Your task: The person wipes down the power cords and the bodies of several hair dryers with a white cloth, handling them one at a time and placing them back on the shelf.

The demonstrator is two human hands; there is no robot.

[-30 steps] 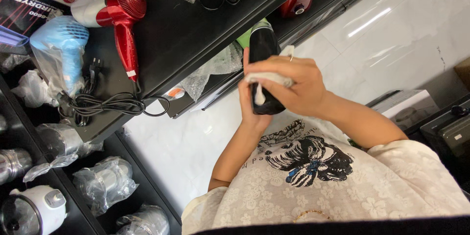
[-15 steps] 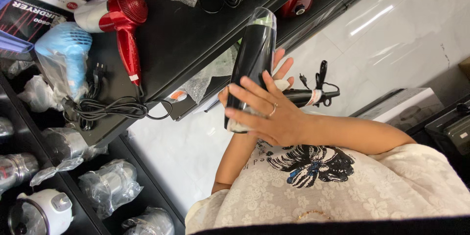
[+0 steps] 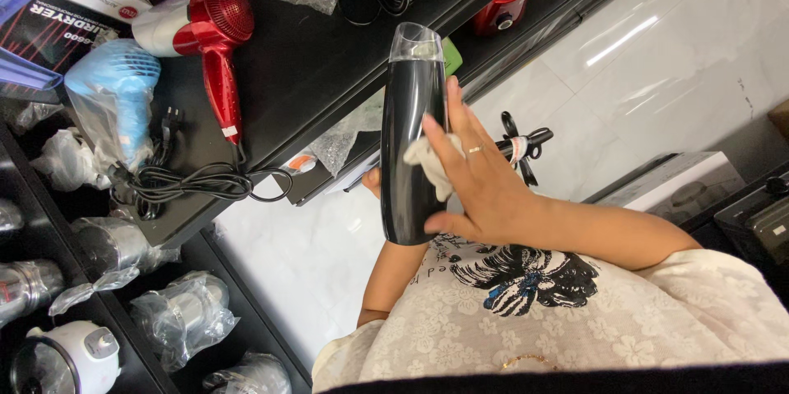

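A black hair dryer [image 3: 407,115] with a clear end cap stands nearly upright in front of my chest. My left hand [image 3: 374,184] grips it from behind, and only a thumb tip shows at its left edge. My right hand [image 3: 485,188], a ring on one finger, lies flat against the barrel's right side. It presses a small white cloth [image 3: 427,160] to the barrel under its fingertips. The dryer's bundled black cord [image 3: 522,143] hangs behind my right hand.
A black shelf [image 3: 312,57] holds a red hair dryer [image 3: 205,32], a blue one in a plastic bag [image 3: 111,102], loose black cable [image 3: 197,184] and boxes [image 3: 49,0]. Wrapped appliances [image 3: 173,320] fill the lower shelves. The white tiled floor [image 3: 657,49] lies to the right.
The black dryer has been raised and turned from a low, covered position to nearly upright. My right hand has slid along the barrel with the cloth.
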